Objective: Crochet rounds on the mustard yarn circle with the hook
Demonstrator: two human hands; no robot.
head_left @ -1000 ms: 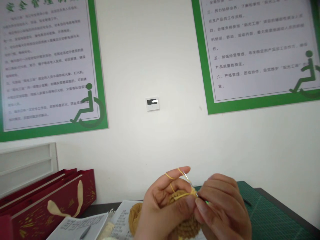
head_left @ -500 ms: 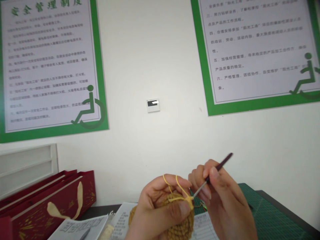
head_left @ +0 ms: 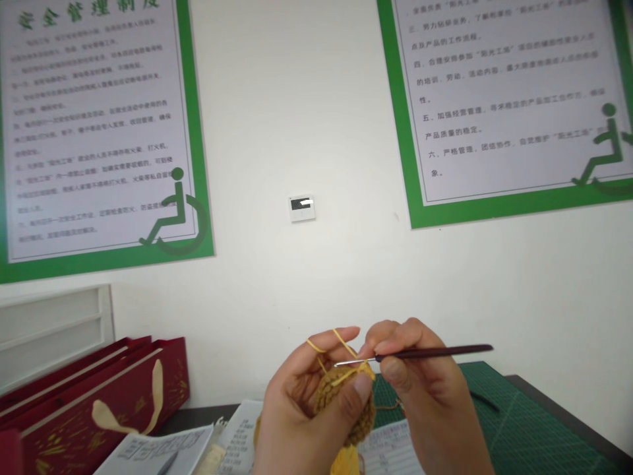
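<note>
My left hand (head_left: 306,402) is closed around a brown crocheted piece (head_left: 332,390), its thumb pressing on the near face. Yellow yarn (head_left: 345,343) loops over the raised index finger and runs down to yellow stitches at the top edge of the piece. In my right hand (head_left: 425,382) is a crochet hook (head_left: 435,352) with a dark handle, gripped between thumb and fingers. The hook lies almost level, and its metal tip points left, passing over the yellow stitches. More yellow yarn shows below the piece.
A green cutting mat (head_left: 529,415) covers the table on the right, with a dark thin item (head_left: 484,400) on it. Printed sheets (head_left: 390,448) lie below my hands. Dark red gift bags (head_left: 133,389) and a notebook (head_left: 158,452) with a pen are at left.
The crochet hook has swung from a steep slant to nearly level, its tip now pointing left across the stitches. Both hands have shifted slightly left, and the brown piece has tilted.
</note>
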